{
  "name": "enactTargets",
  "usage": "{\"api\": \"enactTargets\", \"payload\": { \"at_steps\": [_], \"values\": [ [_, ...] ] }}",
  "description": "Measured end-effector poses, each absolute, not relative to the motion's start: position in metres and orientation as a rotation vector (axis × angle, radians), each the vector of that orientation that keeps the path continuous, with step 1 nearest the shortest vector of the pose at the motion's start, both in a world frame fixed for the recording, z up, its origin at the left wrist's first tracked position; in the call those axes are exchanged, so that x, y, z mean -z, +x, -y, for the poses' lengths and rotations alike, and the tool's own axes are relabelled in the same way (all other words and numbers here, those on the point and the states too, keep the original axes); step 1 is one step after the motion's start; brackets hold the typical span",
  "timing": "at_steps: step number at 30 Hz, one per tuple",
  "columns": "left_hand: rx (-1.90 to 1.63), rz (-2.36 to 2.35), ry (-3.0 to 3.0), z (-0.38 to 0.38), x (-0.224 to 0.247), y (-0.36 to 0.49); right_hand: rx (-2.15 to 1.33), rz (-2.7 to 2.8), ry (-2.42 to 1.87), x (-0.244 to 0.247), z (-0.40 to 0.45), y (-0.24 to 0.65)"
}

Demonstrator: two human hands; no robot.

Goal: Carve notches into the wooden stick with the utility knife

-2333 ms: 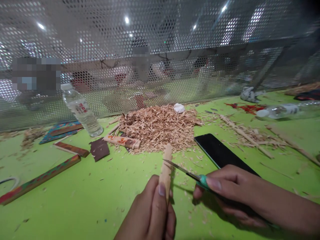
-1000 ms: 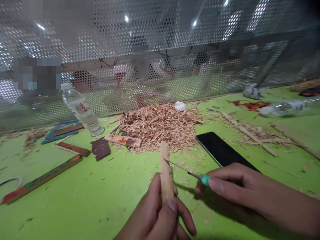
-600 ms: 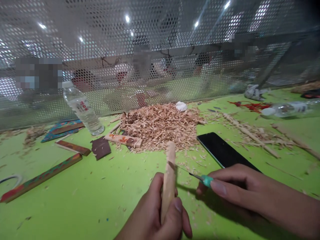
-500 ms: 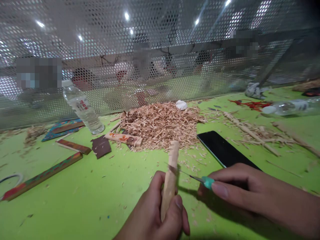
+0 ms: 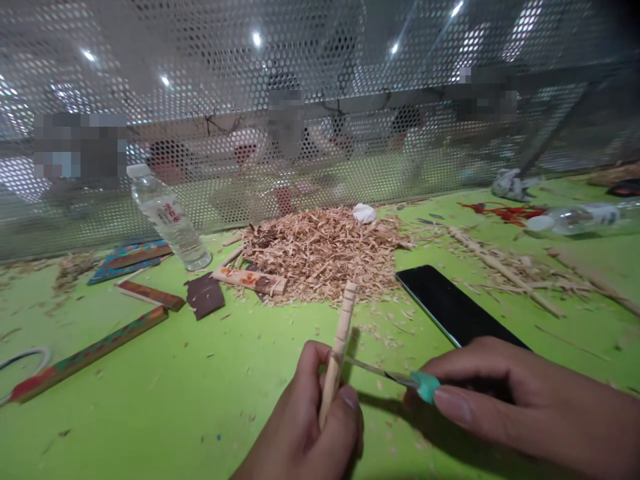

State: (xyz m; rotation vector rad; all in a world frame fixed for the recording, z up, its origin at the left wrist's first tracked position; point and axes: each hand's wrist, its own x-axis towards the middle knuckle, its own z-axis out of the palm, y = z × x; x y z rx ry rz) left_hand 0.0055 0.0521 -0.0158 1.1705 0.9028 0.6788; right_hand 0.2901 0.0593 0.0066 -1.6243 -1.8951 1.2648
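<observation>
A pale wooden stick stands tilted up in my left hand, pinched between thumb and fingers. Several dark notch lines cross its upper part. My right hand grips a carving knife by its teal handle. The thin blade points left, and its tip reaches the stick just above my left fingers; whether it cuts in, I cannot tell. Behind the stick lies a heap of wood shavings. A black phone rests beyond my right hand, which covers its near end.
A water bottle stands at the left near a brown sandpaper piece and painted wooden strips. Another bottle lies at the right, by long sticks. A perforated metal screen borders the green table; people sit behind it.
The stick has turned in my left hand, now showing a narrower side. The knife and my right hand have moved slightly down and right, with the blade lower on the stick.
</observation>
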Motion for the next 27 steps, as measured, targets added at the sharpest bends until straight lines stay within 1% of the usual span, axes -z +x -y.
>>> {"api": "enactTargets", "payload": {
  "at_steps": [7,19,27],
  "values": [
    [-0.716,-0.981,1.136,-0.050,0.008,0.006,-1.249,1.890,-1.651,-0.008,-0.060,0.284],
    [-0.659,-1.023,1.211,-0.053,0.002,0.005,-1.261,1.883,-1.667,-0.008,-0.060,0.285],
    [-0.719,-1.000,1.075,-0.051,0.006,0.007,-1.268,1.869,-1.649,-0.027,-0.060,0.270]
  ]
}}
